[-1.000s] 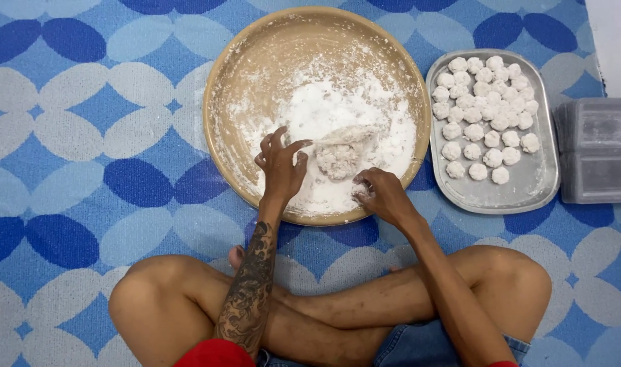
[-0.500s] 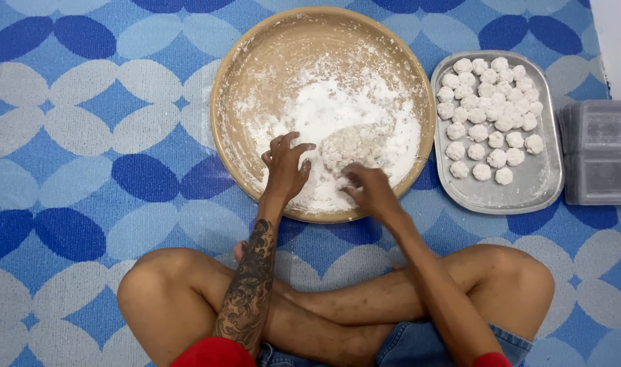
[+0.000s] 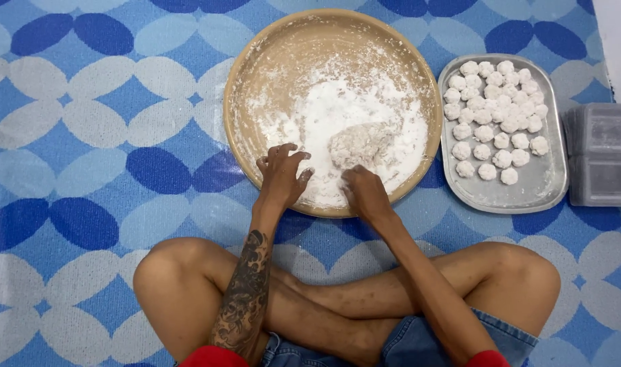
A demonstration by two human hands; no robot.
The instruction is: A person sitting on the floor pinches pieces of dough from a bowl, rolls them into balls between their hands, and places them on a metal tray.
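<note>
A round tan bowl point(image 3: 269, 61) dusted with white flour sits on a blue patterned mat. A lump of floured dough point(image 3: 360, 143) lies in the flour near the bowl's middle. My left hand point(image 3: 282, 175) rests over the bowl's near rim with its fingers curled loosely in the flour, holding nothing that I can see. My right hand point(image 3: 363, 192) is just below the dough lump, fingers bent down into the flour; what is under them is hidden.
A metal tray point(image 3: 528, 194) with several small white dough balls point(image 3: 495, 115) lies right of the bowl. A stack of clear plastic boxes point(image 3: 601, 155) stands at the right edge. My crossed legs point(image 3: 188, 285) lie below the bowl.
Both hands have shifted slightly within the flour near the bowl's near rim. The dough lump now shows clear of my right hand, which sits just below it.
</note>
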